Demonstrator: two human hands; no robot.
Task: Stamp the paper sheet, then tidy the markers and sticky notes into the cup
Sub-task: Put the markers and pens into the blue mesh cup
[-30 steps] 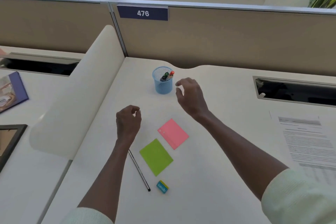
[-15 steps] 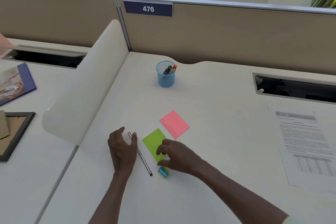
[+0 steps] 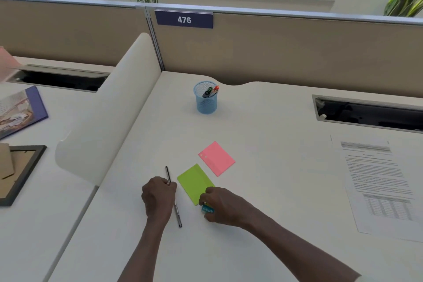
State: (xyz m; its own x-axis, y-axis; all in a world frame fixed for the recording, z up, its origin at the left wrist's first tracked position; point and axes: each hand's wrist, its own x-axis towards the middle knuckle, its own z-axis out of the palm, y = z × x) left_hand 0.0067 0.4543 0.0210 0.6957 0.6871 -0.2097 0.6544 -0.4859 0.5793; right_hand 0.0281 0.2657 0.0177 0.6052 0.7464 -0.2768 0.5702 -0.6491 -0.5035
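Observation:
A blue mesh cup (image 3: 206, 103) stands at the back of the white desk with markers (image 3: 211, 91) inside. A pink sticky note pad (image 3: 217, 158) and a green sticky note pad (image 3: 194, 181) lie flat near the front. My left hand (image 3: 158, 197) curls its fingers round a thin black pen (image 3: 177, 212) lying on the desk. My right hand (image 3: 223, 205) pinches a small blue stamp block (image 3: 207, 209) at the green pad's near corner. The printed paper sheet (image 3: 380, 183) lies at the right.
A white curved divider (image 3: 109, 117) runs along the left. Cable slots (image 3: 366, 112) open at the back right and back left. A picture frame (image 3: 20, 174) and a booklet (image 3: 18, 112) sit on the neighbouring desk. Tan partitions close the back.
Both hands came down from near the cup to the desk front. My left hand closed round the pen and my right hand closed on the blue stamp block.

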